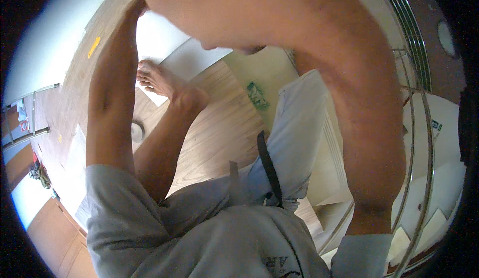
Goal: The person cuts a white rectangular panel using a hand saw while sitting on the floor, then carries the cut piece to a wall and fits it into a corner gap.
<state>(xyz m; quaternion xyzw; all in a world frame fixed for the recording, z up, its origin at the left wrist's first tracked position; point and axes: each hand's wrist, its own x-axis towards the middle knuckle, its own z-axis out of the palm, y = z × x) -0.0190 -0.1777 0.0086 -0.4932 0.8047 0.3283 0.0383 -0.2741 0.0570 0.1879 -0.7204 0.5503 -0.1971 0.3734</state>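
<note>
My right arm (369, 128) rises from the lower right, then bends across the top of the view, large and close. Its far end blurs near the upper left, and the fingers of my right hand cannot be made out. My left arm (112, 98) reaches up to the same spot. Only a sliver of my left hand (137, 7) shows there, its fingers hidden behind the right arm or cut off. Beyond both lies a white sheet (157, 36) beside a greyish panel (194, 58). A bare foot (162, 82) of mine rests on the sheet's edge.
Wood-patterned flooring (219, 113) lies between my legs. A green patch (258, 96) marks a beige surface near my grey-trousered right leg (299, 113). A small round grey item (137, 131) sits by the left leg. Metal rack bars (429, 143) curve along the right.
</note>
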